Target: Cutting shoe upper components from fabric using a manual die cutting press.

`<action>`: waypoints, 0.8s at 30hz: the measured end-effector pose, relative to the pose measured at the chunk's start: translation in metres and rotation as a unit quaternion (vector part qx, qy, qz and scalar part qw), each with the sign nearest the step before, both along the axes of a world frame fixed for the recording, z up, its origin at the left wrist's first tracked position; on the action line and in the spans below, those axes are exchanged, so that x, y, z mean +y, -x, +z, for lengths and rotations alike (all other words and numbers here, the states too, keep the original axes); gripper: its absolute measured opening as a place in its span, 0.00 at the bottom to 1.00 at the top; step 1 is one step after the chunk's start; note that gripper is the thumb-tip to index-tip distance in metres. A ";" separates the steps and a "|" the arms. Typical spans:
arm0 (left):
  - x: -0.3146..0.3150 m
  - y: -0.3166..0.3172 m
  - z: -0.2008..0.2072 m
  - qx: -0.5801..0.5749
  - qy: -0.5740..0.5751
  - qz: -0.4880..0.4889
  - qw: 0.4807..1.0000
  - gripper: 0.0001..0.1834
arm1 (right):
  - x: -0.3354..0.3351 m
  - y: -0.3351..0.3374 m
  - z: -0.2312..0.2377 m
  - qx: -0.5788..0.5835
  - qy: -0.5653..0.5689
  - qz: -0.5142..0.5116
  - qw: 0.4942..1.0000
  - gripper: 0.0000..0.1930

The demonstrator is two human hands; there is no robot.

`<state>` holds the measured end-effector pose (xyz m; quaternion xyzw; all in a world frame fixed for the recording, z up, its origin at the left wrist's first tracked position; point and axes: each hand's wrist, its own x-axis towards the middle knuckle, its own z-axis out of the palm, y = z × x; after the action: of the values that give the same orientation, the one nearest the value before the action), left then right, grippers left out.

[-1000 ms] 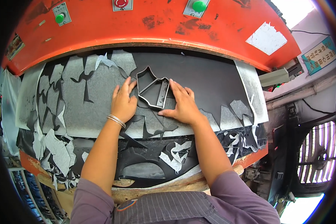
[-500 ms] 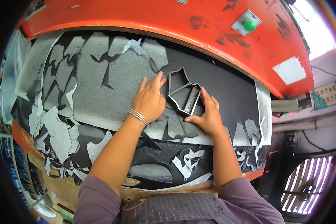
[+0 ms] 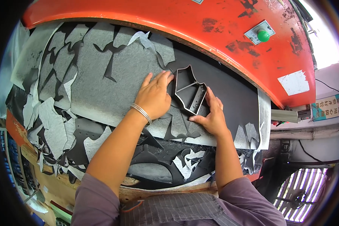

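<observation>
A metal cutting die [image 3: 187, 90], an angular open frame with cross bars, lies on a black and grey sheet [image 3: 116, 81]. My right hand [image 3: 214, 117] grips the die by its right side and lower corner, with the thumb at the near corner and the fingers along the wall. My left hand [image 3: 154, 97] lies flat on the sheet just left of the die, its fingers stretched toward the die's far left corner. Close to those fingertips runs a thin black offcut strip [image 3: 159, 58]. Part of the sheet beneath both hands is hidden.
A red machine beam [image 3: 214, 34] with a green button [image 3: 263, 35] spans the far side. Torn grey and black offcuts [image 3: 56, 132] pile up at the near left. More white scraps [image 3: 188, 164] lie along the near edge, above a wooden ledge [image 3: 165, 194].
The whole view has shifted a little. Both hands and the die keep nearly the same places on the sheet, with the right hand still on the die.
</observation>
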<state>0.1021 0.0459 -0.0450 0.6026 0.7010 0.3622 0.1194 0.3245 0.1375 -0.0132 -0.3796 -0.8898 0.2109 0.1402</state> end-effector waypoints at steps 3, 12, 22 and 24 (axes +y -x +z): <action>0.002 0.001 0.000 0.004 0.009 -0.001 1.000 0.31 | 0.003 0.001 0.000 0.007 0.002 0.008 1.000 0.61; 0.002 0.003 -0.006 0.094 -0.031 0.020 0.995 0.33 | 0.001 -0.001 0.004 -0.016 -0.047 0.038 0.998 0.59; -0.072 0.123 0.111 -0.110 -0.361 0.309 0.873 0.14 | -0.010 -0.006 0.126 0.355 -0.425 -0.120 0.824 0.32; -0.082 0.133 0.149 0.067 -0.483 0.340 0.804 0.16 | 0.006 0.007 0.164 0.383 -0.492 -0.134 0.770 0.30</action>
<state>-0.0312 -0.0363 0.1037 0.3285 0.6016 0.6301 -0.3649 0.3171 0.1431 0.1508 -0.2617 -0.6848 -0.1488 0.6637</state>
